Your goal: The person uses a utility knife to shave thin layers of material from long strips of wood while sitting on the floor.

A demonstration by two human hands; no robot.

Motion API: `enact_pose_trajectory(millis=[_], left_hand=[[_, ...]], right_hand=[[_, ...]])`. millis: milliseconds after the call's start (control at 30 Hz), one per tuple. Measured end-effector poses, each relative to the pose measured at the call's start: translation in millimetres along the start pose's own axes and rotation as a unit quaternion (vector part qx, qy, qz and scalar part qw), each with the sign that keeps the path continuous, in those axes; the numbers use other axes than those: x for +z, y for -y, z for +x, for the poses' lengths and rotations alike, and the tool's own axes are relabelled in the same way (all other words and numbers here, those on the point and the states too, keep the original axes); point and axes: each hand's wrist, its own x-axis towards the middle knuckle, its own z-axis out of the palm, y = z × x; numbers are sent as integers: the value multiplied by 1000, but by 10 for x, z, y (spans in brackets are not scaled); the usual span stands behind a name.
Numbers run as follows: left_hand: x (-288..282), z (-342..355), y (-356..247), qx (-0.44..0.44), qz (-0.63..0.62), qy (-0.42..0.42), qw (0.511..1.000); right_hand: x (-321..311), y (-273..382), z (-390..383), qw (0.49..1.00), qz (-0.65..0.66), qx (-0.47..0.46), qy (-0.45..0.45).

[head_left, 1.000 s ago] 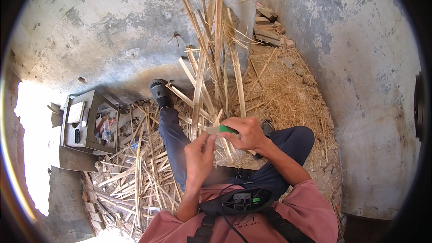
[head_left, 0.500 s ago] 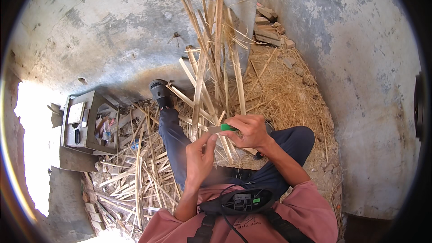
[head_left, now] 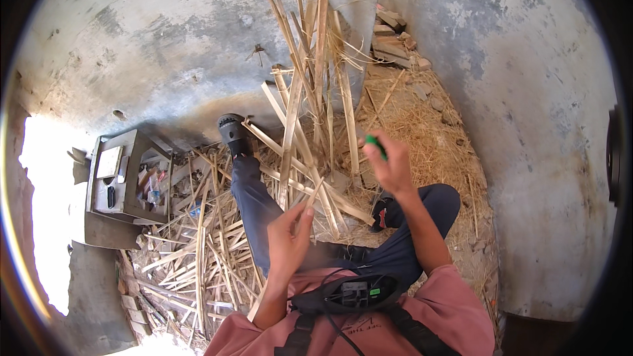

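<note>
Right fingers (head_left: 397, 151) wrap around a green handle (head_left: 376, 147).

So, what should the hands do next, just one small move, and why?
Probably bring the green tool over to the strip. The right hand grips the tool away from the strip, while the left hand pinches the strip with its end sticking up past the fingertips, so it looks steady enough to work on.
</note>
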Motion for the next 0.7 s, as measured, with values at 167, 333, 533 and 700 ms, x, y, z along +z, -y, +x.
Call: enact_pose_trajectory(millis=[167, 333, 533, 700], left_hand=[[18, 125, -97, 86, 50, -54, 994], [5, 124, -127, -24, -55, 42, 997], [40, 130, -119, -10, -63, 49, 997], [88, 105, -38, 9, -79, 8, 997]], right_hand=[[265, 363, -111, 988, 25, -119, 97], [326, 495, -174, 979, 18, -175, 106], [319, 520, -198, 982, 8, -162, 100], [304, 558, -178, 982, -22, -173, 72]])
